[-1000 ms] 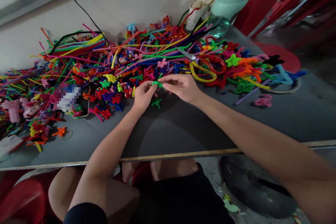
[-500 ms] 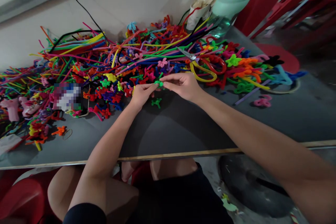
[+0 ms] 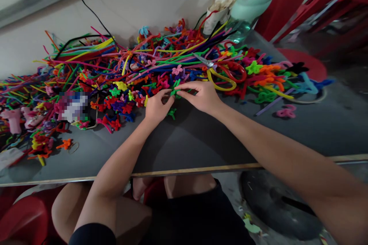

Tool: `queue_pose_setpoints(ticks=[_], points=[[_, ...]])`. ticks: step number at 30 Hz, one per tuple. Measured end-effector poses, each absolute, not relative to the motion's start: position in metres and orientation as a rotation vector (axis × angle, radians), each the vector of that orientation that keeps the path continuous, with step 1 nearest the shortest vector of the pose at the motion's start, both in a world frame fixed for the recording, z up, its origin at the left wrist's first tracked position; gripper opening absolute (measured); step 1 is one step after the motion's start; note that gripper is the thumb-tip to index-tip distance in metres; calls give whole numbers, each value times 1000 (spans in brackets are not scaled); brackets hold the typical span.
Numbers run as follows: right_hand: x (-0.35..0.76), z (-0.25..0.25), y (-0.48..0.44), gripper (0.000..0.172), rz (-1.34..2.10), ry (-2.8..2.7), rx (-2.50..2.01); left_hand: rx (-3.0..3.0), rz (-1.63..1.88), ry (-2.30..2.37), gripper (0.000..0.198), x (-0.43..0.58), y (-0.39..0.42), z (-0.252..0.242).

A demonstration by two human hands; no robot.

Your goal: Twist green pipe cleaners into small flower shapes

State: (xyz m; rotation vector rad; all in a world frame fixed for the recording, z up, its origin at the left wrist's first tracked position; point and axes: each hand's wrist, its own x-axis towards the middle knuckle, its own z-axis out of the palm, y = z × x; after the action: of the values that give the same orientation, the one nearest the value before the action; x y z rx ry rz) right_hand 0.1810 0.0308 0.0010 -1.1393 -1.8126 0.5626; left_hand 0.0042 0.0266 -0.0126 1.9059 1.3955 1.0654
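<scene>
Between my two hands is a small green pipe-cleaner piece (image 3: pixel 174 92), bent into loops with a stem sticking up. My left hand (image 3: pixel 157 106) pinches its left side between thumb and fingers. From the right, my right hand (image 3: pixel 201 95) grips it with thumb and forefinger. The fingertips hide part of its shape. Just below my left fingertips, another green pipe-cleaner shape (image 3: pixel 171 113) lies on the dark table (image 3: pixel 195 141). A pink pipe-cleaner flower (image 3: pixel 177 69) rests on the pile beyond my hands.
A large heap of coloured pipe cleaners (image 3: pixel 115 69) lines the wall side. Scissors (image 3: pixel 221 80) with yellow and red handles lie on it. At the back stand a paper cup (image 3: pixel 211 22) with scraps and a green bottle (image 3: pixel 244 9). Pink loops (image 3: pixel 286 111) lie at right.
My left thumb and fingers have shifted, opening a gap between them while still pinching the green piece. The piece has turned slightly, showing more stem. My right hand has barely moved.
</scene>
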Motion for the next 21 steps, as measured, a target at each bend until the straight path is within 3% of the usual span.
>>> queue_pose_setpoints(ticks=[11, 21], points=[[188, -5, 44, 35, 1196, -1582, -1033, 1671, 1216, 1224, 15, 3, 28, -14], [187, -6, 46, 33, 1336, -1521, -1034, 1817, 1244, 1193, 11, 0, 27, -12]])
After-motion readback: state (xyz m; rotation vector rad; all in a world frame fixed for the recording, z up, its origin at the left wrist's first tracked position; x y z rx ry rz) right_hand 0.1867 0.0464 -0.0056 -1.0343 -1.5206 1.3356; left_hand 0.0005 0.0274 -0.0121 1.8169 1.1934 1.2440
